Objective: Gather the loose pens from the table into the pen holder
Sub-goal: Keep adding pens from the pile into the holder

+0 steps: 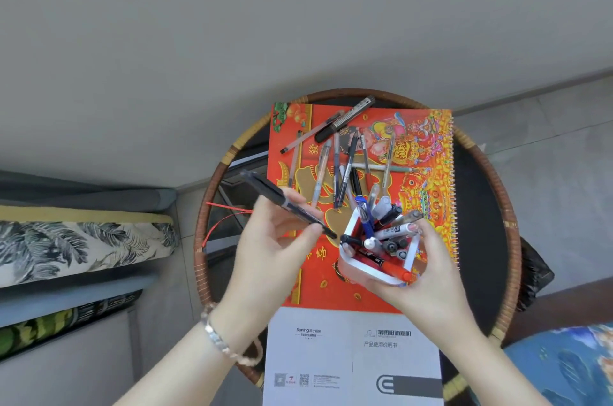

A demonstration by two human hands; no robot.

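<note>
My left hand [275, 243] grips a black pen [282, 200] that slants up to the left, its tip just short of the holder's rim. A white square pen holder [409, 261], tilted and packed with several pens and markers, is held in my right hand [428, 279] above the red calendar [424, 153]. Several loose pens [335, 170] lie scattered on the calendar beyond the holder. A thick black marker [345, 118] and a clear pen [308, 135] rest near the calendar's far edge.
The calendar lies on a round table with a rattan rim [204, 223]. A white manual [351, 359] overlaps the table's near edge. A cushioned seat with a leaf print [76, 246] stands to the left. Blue patterned fabric [564, 362] is at bottom right.
</note>
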